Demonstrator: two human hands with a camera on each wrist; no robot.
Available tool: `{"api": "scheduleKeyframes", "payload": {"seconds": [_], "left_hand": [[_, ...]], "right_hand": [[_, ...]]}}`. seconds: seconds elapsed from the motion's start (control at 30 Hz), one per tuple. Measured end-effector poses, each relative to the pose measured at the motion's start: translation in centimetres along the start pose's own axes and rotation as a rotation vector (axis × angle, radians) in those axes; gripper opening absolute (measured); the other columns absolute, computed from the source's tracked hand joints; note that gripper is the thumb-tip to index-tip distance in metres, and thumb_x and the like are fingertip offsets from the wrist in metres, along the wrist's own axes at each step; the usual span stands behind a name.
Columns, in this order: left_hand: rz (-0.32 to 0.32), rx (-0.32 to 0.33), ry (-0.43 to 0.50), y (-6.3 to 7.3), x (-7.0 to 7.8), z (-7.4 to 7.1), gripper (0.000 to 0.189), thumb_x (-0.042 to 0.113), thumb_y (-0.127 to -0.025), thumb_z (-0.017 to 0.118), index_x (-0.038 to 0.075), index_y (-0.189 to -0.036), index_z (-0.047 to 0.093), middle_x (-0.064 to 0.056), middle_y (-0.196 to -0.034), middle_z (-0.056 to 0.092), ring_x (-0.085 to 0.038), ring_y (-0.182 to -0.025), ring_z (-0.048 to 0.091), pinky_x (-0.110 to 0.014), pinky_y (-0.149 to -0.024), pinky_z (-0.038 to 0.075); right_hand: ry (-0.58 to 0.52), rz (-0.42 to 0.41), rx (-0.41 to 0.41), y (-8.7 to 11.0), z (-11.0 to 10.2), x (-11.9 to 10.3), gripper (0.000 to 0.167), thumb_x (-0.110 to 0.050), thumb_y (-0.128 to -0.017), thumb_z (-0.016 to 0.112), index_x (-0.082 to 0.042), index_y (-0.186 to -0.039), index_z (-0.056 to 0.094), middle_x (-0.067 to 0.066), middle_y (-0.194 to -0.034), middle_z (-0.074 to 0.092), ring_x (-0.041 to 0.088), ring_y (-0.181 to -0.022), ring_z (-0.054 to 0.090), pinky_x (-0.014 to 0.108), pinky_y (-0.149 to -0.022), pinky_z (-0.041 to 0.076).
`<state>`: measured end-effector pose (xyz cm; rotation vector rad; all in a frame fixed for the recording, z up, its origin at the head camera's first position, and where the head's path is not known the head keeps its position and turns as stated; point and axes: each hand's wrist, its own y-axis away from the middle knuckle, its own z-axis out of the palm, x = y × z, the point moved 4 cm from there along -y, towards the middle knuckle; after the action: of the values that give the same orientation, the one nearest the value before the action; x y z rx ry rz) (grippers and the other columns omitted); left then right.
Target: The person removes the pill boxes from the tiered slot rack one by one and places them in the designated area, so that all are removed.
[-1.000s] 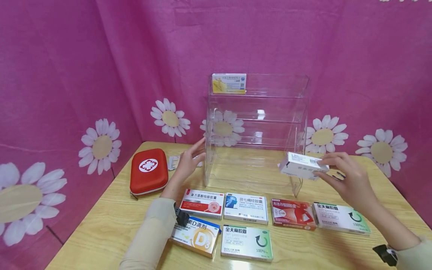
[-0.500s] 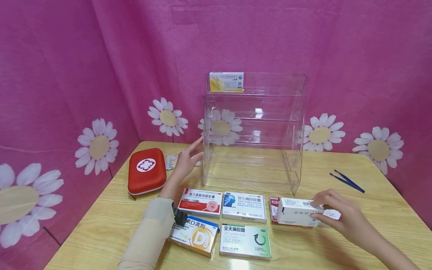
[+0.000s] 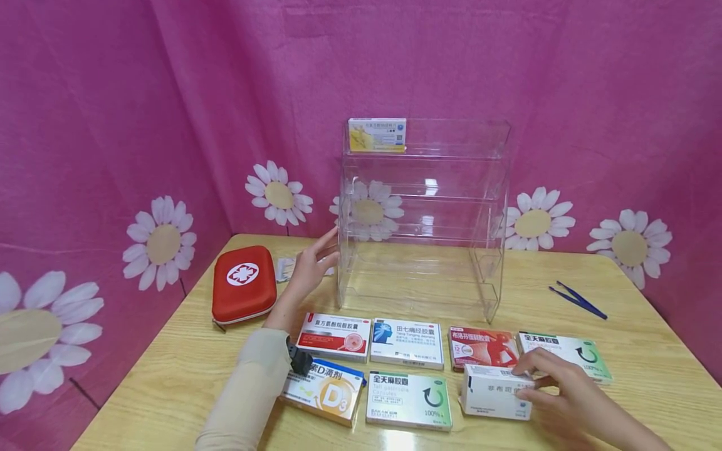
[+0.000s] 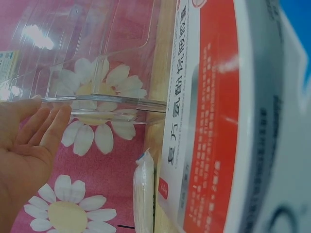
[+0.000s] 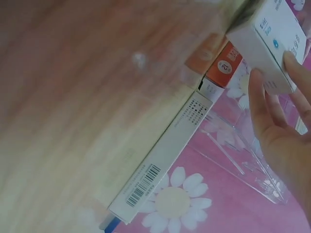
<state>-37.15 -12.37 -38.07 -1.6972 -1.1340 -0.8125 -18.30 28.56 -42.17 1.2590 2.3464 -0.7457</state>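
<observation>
In the head view my right hand [image 3: 564,391] pinches the right end of a white medicine box [image 3: 496,398], low over the table's front right. The same white box [image 5: 272,43] is between thumb and fingers in the right wrist view; whether it touches the table I cannot tell. My left hand [image 3: 310,266] has its fingers against the left side of a clear acrylic tiered rack [image 3: 423,198]. In the left wrist view those fingertips [image 4: 63,112] meet the rack's edge and grip nothing. A yellow-and-white medicine box [image 3: 376,135] stands at the left of the top tier.
A row of medicine boxes lies before the rack: red-and-white [image 3: 334,336], blue-and-white [image 3: 407,343], red [image 3: 483,346] and green-and-white [image 3: 566,354]. Nearer are a vitamin D box [image 3: 327,391] and another green-and-white box [image 3: 408,401]. A red case [image 3: 244,285] is left, blue tweezers [image 3: 581,300] right.
My right hand has carried the white box from beside the rack's lower right down toward the table's front, passing over the red box. My left hand stays at the rack's side.
</observation>
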Motion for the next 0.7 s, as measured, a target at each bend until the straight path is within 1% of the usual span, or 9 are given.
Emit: {"api": "scheduleKeyframes", "payload": {"seconds": [0.07, 0.2, 0.33, 0.43, 0.53, 0.7], "left_hand": [[0.011, 0.000, 0.003, 0.0, 0.0, 0.0, 0.058, 0.000, -0.094, 0.059, 0.011, -0.149, 0.042, -0.021, -0.139, 0.056, -0.036, -0.126, 0.058, -0.045, -0.103, 0.051], [0.033, 0.005, 0.005, -0.1, 0.0, 0.0, 0.057, -0.002, -0.094, 0.059, 0.007, -0.148, 0.043, -0.023, -0.138, 0.056, -0.037, -0.125, 0.058, -0.045, -0.104, 0.050], [0.021, 0.007, 0.014, 0.0, 0.0, 0.0, 0.057, -0.001, -0.094, 0.059, 0.008, -0.148, 0.043, -0.023, -0.138, 0.056, -0.037, -0.125, 0.058, -0.044, -0.104, 0.051], [0.010, 0.006, 0.016, 0.0, 0.0, 0.0, 0.057, -0.001, -0.095, 0.058, 0.009, -0.148, 0.042, -0.021, -0.139, 0.056, -0.036, -0.126, 0.058, -0.043, -0.104, 0.050], [0.013, 0.003, 0.014, -0.1, 0.1, 0.0, 0.057, -0.001, -0.095, 0.058, 0.008, -0.148, 0.042, -0.022, -0.140, 0.055, -0.036, -0.126, 0.058, -0.044, -0.104, 0.050], [0.022, 0.001, 0.016, 0.0, 0.1, 0.0, 0.057, -0.001, -0.095, 0.058, 0.008, -0.148, 0.042, -0.022, -0.139, 0.055, -0.037, -0.126, 0.058, -0.045, -0.104, 0.051]], "right_hand": [[-0.023, 0.041, -0.043, 0.0, 0.0, 0.4, 0.023, -0.018, -0.084, 0.076, -0.022, -0.102, 0.063, -0.009, -0.100, 0.064, -0.008, -0.088, 0.054, 0.014, -0.069, 0.058], [-0.094, 0.110, -0.154, -0.1, -0.1, 0.9, 0.026, -0.024, -0.086, 0.073, -0.019, -0.109, 0.063, -0.007, -0.107, 0.064, -0.008, -0.090, 0.055, 0.010, -0.073, 0.056], [-0.181, 0.117, -0.256, -0.1, 0.0, 1.0, 0.028, -0.025, -0.088, 0.071, -0.016, -0.114, 0.063, -0.007, -0.111, 0.063, -0.006, -0.091, 0.056, 0.009, -0.077, 0.055], [-0.208, 0.109, -0.296, -0.1, 0.0, 1.2, 0.029, -0.024, -0.088, 0.071, -0.015, -0.115, 0.063, -0.009, -0.112, 0.063, -0.005, -0.090, 0.056, 0.011, -0.078, 0.056], [-0.195, 0.103, -0.322, -0.1, 0.1, 1.4, 0.029, -0.023, -0.088, 0.070, -0.013, -0.114, 0.065, -0.007, -0.112, 0.064, -0.005, -0.089, 0.056, 0.012, -0.078, 0.056], [-0.202, 0.134, -0.382, -0.1, 0.4, 1.8, 0.028, -0.023, -0.090, 0.069, -0.010, -0.115, 0.066, -0.008, -0.111, 0.065, -0.005, -0.086, 0.055, 0.009, -0.078, 0.054]]}}
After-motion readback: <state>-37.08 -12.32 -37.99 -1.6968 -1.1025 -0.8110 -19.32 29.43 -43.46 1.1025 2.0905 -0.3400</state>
